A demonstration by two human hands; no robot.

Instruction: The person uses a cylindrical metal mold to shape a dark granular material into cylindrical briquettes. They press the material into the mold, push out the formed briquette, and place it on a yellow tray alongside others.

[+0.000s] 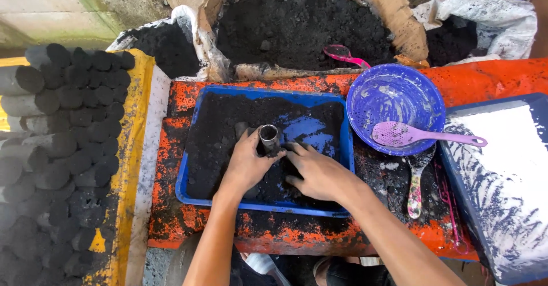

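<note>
A blue tray holds black powder on an orange-topped bench. My left hand grips a short metal tube that stands upright in the powder. My right hand lies flat on the powder just right of the tube, its fingers curled toward the tube's base. Both hands are smeared black.
A blue bowl with a purple slotted spoon sits at the right, and another spoon lies below it. A tray of white powder is far right. Stacked black cylinders fill the left. A box of black powder stands behind.
</note>
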